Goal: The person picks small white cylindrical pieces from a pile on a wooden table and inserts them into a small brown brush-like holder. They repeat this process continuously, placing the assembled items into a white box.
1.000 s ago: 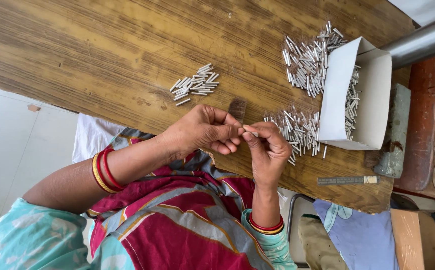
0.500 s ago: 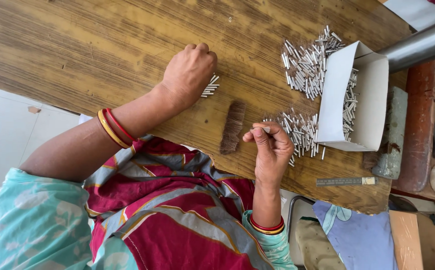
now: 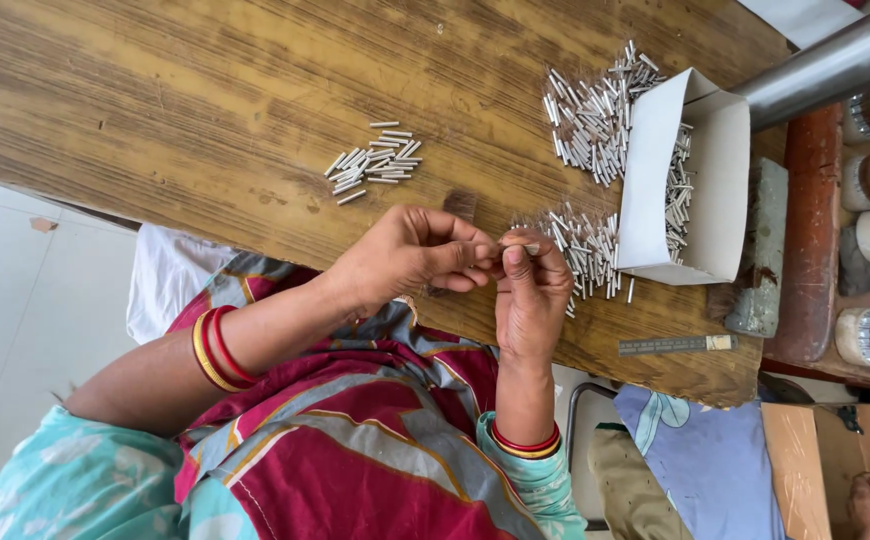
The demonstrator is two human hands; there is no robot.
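A thin silver metal pin (image 3: 527, 247) is pinched between the fingertips of the left hand (image 3: 410, 258) and right hand (image 3: 532, 295) — both grasping it above the scuffed wooden worktop (image 3: 205, 100). Just beyond lie loose pins (image 3: 587, 250); past them stands a white cardboard box (image 3: 700, 180) — open, plain.

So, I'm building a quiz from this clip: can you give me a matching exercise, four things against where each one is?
Things:
1. white cardboard box
2. small separate pile of metal pins
3. metal ruler
4. single pin

Places:
A. pinched between the fingertips of left hand and right hand
B. alone on the table, away from the box
C. lying near the table edge, below the box
D. open, with pins heaped beside it

Pairs: 1-D, 2-B, 3-C, 4-A
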